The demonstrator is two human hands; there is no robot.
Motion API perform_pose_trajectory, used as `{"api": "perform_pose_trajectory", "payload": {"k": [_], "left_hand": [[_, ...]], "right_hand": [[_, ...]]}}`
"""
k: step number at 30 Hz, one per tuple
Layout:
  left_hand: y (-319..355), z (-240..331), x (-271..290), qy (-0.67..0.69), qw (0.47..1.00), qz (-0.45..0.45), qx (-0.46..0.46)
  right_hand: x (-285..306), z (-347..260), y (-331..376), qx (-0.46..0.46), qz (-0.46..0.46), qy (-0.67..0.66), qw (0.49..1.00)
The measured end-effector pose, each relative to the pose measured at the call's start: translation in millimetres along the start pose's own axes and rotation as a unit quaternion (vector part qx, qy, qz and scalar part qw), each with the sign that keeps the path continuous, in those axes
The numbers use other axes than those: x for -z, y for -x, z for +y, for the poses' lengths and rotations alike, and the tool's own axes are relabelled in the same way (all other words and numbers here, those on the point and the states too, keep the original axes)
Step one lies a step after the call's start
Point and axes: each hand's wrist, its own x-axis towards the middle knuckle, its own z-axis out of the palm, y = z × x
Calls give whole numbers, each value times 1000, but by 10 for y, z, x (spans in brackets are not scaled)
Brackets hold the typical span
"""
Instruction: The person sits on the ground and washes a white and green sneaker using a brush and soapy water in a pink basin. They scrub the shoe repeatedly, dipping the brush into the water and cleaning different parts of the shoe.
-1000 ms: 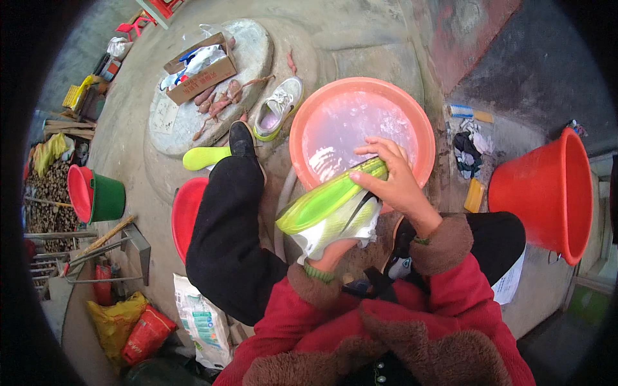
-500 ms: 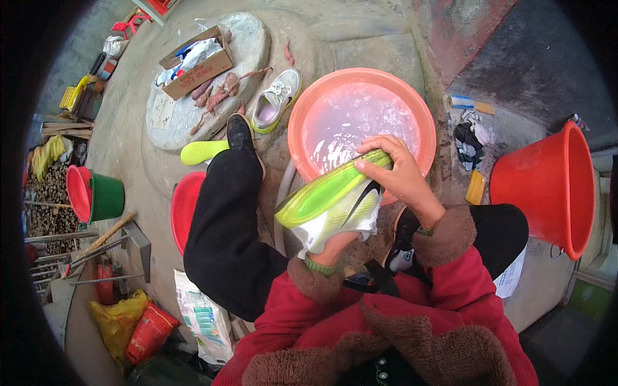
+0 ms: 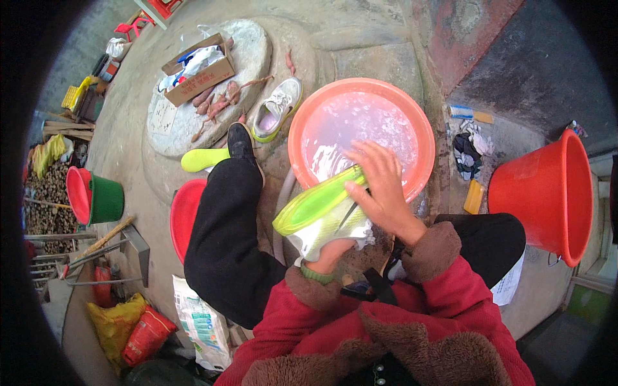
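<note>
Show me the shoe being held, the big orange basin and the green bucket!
Held shoe (image 3: 315,207), head view: on its yellow-green sole.
Orange basin (image 3: 426,136), head view: on its right rim.
Green bucket (image 3: 108,199), head view: on its outer wall.

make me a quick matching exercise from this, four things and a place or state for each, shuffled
1. cardboard box
2. round basin
3. large red bucket
4. shoe at the right fingers

A. near the dark wall
B. bright green sole showing
C. on the stone slab
D. holds water

Pairs: 1-C, 2-D, 3-A, 4-B
</note>
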Motion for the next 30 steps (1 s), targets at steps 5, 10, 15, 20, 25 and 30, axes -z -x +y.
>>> {"api": "perform_pose_trajectory", "payload": {"k": [5,10,15,20,25,30], "left_hand": [[-94,156,-139,58,996,24,61],[-179,282,-199,339,919,37,197],[-250,233,-118,612,781,-13,121],[-224,91,-162,628,764,55,139],[-219,61,-242,133,989,65,4],[-221,75,-157,272,961,-11,-37]], "right_hand": [[150,166,-112,156,-112,13,981],[251,419,-278,17,28,18,999],[67,114,-19,176,83,105,975],[165,285,-107,148,51,90,984],[425,676,-491,-178,-124,-178,960],[373,469,-329,-110,-2,-472,875]]}}
